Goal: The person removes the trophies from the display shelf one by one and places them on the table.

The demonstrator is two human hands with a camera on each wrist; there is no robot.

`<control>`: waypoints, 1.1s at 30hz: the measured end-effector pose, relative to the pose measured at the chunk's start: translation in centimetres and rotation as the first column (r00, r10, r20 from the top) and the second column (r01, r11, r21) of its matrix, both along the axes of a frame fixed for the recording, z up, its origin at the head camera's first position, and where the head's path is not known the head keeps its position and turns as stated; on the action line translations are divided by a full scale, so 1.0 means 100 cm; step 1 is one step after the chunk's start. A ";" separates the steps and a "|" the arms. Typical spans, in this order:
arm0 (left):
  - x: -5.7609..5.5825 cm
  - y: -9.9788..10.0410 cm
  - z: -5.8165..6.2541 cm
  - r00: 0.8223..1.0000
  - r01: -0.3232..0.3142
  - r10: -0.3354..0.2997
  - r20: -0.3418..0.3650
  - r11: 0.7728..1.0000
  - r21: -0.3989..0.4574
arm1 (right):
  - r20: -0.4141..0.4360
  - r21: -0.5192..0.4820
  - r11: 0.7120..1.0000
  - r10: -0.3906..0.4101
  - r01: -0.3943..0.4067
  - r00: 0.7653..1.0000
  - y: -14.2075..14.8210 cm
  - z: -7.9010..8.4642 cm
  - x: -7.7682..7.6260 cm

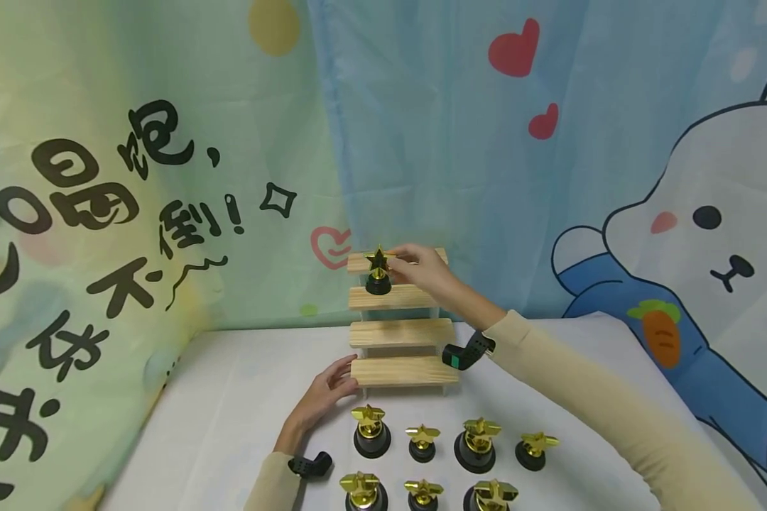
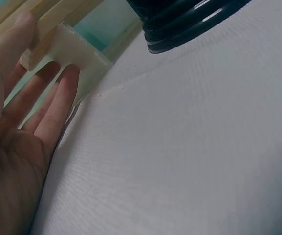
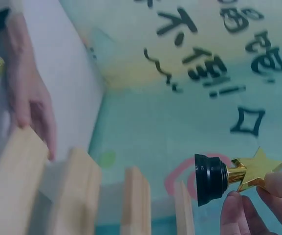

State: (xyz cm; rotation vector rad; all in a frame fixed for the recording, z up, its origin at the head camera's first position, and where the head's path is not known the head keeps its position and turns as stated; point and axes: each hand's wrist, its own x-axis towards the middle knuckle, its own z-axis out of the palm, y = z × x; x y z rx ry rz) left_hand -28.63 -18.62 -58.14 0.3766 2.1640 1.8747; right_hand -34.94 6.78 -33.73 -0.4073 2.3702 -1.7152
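My right hand pinches a small gold star trophy by its star, thumb against fingers. In the head view the trophy appears upright in front of the upper steps of a wooden tiered stand; its black base shows beside the top plank in the right wrist view. My left hand holds the left end of the stand's lowest step, thumb on one side and index finger on the other. Other fingertips lie by the pale side support.
Several more star trophies with black bases, such as this one, stand in two rows before the stand on the white tablecloth. A printed curtain hangs behind the table. A black trophy base shows near my left wrist.
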 end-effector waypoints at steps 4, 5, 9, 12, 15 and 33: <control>-0.001 0.001 -0.002 1.000 -0.015 0.015 0.012 1.000 -0.012 | 0.044 -0.034 0.998 0.050 -0.048 0.998 0.006 0.000 0.022; -0.002 0.000 -0.002 1.000 -0.016 0.016 0.013 1.000 -0.010 | 0.045 -0.033 0.998 0.063 -0.061 0.997 0.006 0.000 0.027; -0.002 0.001 0.000 1.000 -0.012 0.011 0.019 1.000 0.002 | 0.051 -0.004 0.995 0.099 -0.099 0.994 0.013 -0.001 0.048; -0.001 0.001 0.001 1.000 -0.009 0.009 0.018 1.000 0.005 | 0.046 0.005 0.991 0.130 -0.131 0.990 0.022 -0.004 0.065; -0.001 0.000 0.001 1.000 -0.002 0.002 0.018 1.000 0.001 | 0.048 0.012 0.989 0.148 -0.148 0.988 0.033 -0.007 0.084; -0.004 -0.002 -0.005 1.000 -0.007 0.007 0.014 1.000 -0.002 | 0.152 0.049 0.984 0.159 -0.168 0.975 0.100 -0.014 0.174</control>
